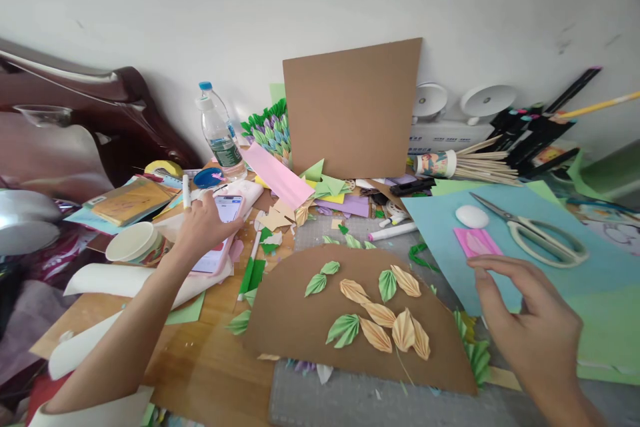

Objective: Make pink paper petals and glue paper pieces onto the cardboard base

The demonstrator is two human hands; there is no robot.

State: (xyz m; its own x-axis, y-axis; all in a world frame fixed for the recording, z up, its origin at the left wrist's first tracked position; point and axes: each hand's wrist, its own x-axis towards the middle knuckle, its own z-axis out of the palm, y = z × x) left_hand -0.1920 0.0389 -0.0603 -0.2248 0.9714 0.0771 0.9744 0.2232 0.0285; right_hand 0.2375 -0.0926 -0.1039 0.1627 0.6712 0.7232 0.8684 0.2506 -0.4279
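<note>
My left hand point(205, 230) reaches over a phone point(213, 260) in a pink case with a lit screen. Its thumb is spread away from the fingers, and the fingertips are beside a short white stick point(187, 192). My right hand point(530, 327) has thumb and index fingertip brought together just below a small pink piece point(477, 242); anything between them is too small to see. Between the hands lies a brown cardboard piece point(290, 313) with a rounded top. Pleated green paper leaves point(344, 330) and pleated peach paper leaves point(380, 313) rest on it.
Scissors point(540, 233) and a white oval object point(472, 216) lie on blue paper point(430, 213). Upright brown board point(355, 113) leans against the wall. A water bottle point(220, 137), a paper cup point(133, 243), a cup of sticks point(435, 164) and paper scraps surround the work area.
</note>
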